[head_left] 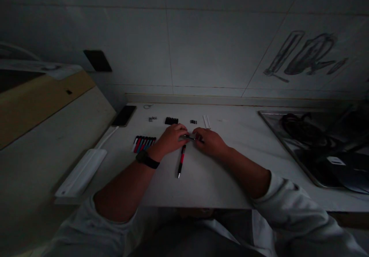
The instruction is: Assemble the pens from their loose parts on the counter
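My left hand (170,138) and my right hand (211,141) meet over the middle of the white table. Between them they pinch a thin dark rod with a light glint (189,137), which looks like part of a pen; the fingers hide its ends. Just below lies a red and black pen (181,161), its silver tip pointing towards me. Left of my left hand is a row of coloured pen barrels (144,143). Black pen parts (172,120) lie beyond that hand. Farther off are small dark pieces (193,122) and thin white sticks (206,122).
Small metal parts (152,118) and a loop of wire (148,106) lie at the back left. A phone (124,115) rests near a white power strip (82,172). At right, a metal-rimmed tray (284,144) holds dark items. A tiled wall (207,53) closes the back.
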A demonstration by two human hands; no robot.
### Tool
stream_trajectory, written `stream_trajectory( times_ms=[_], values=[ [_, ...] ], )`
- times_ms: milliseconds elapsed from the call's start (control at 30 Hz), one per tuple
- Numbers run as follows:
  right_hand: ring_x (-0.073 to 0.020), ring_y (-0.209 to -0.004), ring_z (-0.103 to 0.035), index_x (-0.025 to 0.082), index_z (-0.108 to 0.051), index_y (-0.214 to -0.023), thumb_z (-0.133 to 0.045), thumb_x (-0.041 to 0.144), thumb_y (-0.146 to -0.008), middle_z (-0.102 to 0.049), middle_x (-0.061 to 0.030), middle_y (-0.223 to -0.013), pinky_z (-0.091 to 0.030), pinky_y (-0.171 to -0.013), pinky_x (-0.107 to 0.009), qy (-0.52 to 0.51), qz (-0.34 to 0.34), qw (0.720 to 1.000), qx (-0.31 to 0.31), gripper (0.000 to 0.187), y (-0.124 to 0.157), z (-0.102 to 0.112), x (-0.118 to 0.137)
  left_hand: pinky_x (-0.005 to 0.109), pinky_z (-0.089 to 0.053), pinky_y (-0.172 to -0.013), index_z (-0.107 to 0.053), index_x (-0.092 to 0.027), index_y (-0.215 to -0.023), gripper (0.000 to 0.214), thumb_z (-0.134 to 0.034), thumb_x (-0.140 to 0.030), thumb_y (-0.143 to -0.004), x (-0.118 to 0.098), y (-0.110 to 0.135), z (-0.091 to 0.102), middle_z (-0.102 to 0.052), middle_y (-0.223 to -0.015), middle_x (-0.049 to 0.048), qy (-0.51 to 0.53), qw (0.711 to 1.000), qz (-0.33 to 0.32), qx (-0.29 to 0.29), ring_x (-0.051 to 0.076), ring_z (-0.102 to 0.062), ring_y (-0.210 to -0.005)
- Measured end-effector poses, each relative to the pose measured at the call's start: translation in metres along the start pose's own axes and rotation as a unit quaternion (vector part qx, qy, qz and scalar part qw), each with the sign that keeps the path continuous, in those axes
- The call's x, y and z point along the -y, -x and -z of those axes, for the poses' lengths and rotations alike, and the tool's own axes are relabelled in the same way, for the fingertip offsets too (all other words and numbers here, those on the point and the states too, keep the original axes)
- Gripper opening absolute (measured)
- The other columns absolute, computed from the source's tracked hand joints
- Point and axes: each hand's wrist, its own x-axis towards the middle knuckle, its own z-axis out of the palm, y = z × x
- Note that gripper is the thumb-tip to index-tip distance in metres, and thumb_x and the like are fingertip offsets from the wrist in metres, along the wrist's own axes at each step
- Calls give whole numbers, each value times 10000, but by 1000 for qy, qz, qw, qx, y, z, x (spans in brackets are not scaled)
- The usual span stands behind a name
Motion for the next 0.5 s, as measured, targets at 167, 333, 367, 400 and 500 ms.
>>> stream_trajectory(
  times_ms=[167,333,367,400,500],
  values=[
    [-196,-927,-684,233,-635,-1247,-643,220,-908,-741,-64,-1052,-502,-859,-317,-81,13,994,-71,339,-3,1,-11,446,-521,-989,-773,-238,-1039,116,-738,-253,-929,2,-2,11,-699,-1160,67,-35,998,-13,-46,252,-628,-1110],
    [-194,-858,-667,213,-713,-1072,-590,398,-977,-741,-70,-987,-495,-801,-313,-118,-41,987,-105,241,-9,6,-30,436,-523,-967,-784,-253,-1043,121,-738,-270,-933,6,-2,23,-706,-1114,56,-49,990,32,-125,239,-646,-1063],
    [-189,-816,-654,211,-720,-1027,-565,423,-987,-735,-58,-931,-481,-765,-306,-127,-57,985,-98,266,-10,7,-34,430,-525,-962,-786,-253,-1039,118,-741,-274,-931,6,-1,24,-707,-1102,53,-46,989,41,-137,235,-650,-1053],
    [-184,-780,-638,210,-723,-987,-546,446,-992,-724,-46,-876,-463,-732,-300,-140,-73,983,-89,295,-11,7,-37,427,-526,-960,-786,-253,-1039,119,-743,-278,-930,6,-1,25,-708,-1094,51,-44,987,48,-145,232,-653,-1048],
    [-177,-719,-607,205,-715,-917,-537,499,-976,-690,-21,-782,-432,-683,-290,-200,-107,971,-70,349,-14,7,-43,425,-526,-969,-780,-254,-1074,152,-747,-283,-929,7,0,25,-710,-1097,52,-34,987,52,-148,231,-655,-1054]
  ],
)
